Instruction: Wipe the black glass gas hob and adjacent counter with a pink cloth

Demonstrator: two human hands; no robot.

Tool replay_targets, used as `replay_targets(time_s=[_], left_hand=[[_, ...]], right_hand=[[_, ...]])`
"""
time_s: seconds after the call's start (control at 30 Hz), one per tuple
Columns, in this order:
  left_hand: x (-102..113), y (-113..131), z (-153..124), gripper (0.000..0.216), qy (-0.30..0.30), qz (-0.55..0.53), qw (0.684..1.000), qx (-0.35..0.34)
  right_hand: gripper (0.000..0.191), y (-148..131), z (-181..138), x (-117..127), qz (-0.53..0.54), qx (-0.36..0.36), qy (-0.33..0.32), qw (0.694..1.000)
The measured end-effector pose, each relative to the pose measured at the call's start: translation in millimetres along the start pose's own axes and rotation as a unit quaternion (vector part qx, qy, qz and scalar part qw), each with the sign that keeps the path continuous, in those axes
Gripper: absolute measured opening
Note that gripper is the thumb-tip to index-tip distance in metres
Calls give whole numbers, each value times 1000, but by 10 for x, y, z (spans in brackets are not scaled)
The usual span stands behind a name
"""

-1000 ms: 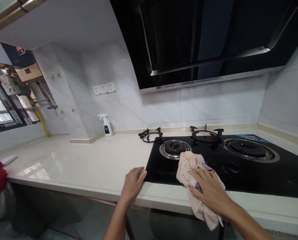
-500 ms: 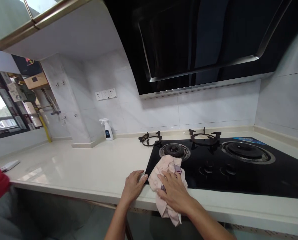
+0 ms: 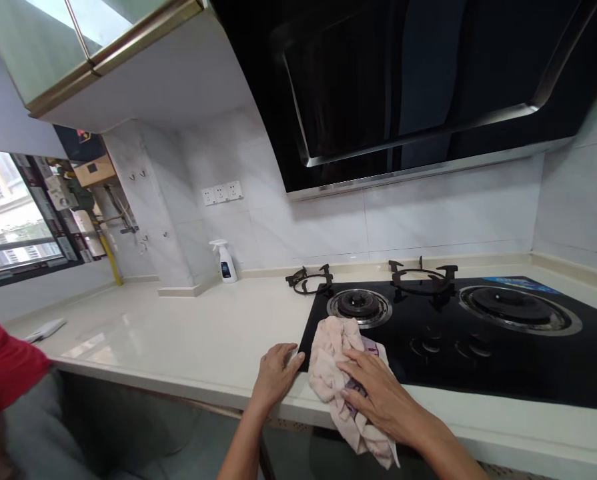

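Observation:
My right hand [image 3: 378, 393] lies on a crumpled pale pink cloth [image 3: 331, 357] with purple patches, pressing it onto the front left corner of the black glass gas cooktop [image 3: 403, 363]. Part of the cloth hangs over the front edge of the counter. Just left of it, my left hand [image 3: 277, 377] rests on the white countertop [image 3: 178, 333], with its thumb apart and reaching the cooktop's left edge; it holds nothing. Behind the cloth is the left burner [image 3: 359, 305], its pan support off it.
One pan support [image 3: 308, 281] sits behind the left burner; another [image 3: 423, 277] stands at the cooktop's back. A white spray bottle [image 3: 225, 262] is by the wall. The black range hood [image 3: 403, 100] hangs above. A person in a red top [image 3: 8, 360] is at far left.
The view has shifted, so most things appear farther right. My right hand and the cloth have slid slightly right and toward me. More of the person in red shows.

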State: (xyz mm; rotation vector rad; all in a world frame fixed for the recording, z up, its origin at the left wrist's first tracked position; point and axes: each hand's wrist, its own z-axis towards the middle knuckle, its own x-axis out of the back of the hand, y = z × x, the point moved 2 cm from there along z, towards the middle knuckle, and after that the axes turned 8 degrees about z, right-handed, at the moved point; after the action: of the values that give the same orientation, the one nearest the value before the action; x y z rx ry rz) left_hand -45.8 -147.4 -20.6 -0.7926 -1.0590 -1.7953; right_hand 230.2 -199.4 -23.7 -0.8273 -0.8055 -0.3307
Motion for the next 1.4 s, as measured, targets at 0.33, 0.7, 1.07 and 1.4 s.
replay_targets(time_s=[0.33, 0.7, 1.07, 1.4], left_hand=[[3, 16, -6, 42, 4, 7, 1000, 4], [-14, 8, -4, 42, -4, 18, 1000, -15], [-71, 706, -159, 57, -31, -76, 991, -109], [-399, 1533, -70, 80, -154, 30, 973, -170]], right_hand=[[57, 738, -513, 248, -38, -134, 142, 980], [54, 812, -508, 85, -183, -118, 102, 971], [57, 814, -532, 115, -182, -129, 92, 970], [55, 966, -568, 28, -214, -86, 123, 965]])
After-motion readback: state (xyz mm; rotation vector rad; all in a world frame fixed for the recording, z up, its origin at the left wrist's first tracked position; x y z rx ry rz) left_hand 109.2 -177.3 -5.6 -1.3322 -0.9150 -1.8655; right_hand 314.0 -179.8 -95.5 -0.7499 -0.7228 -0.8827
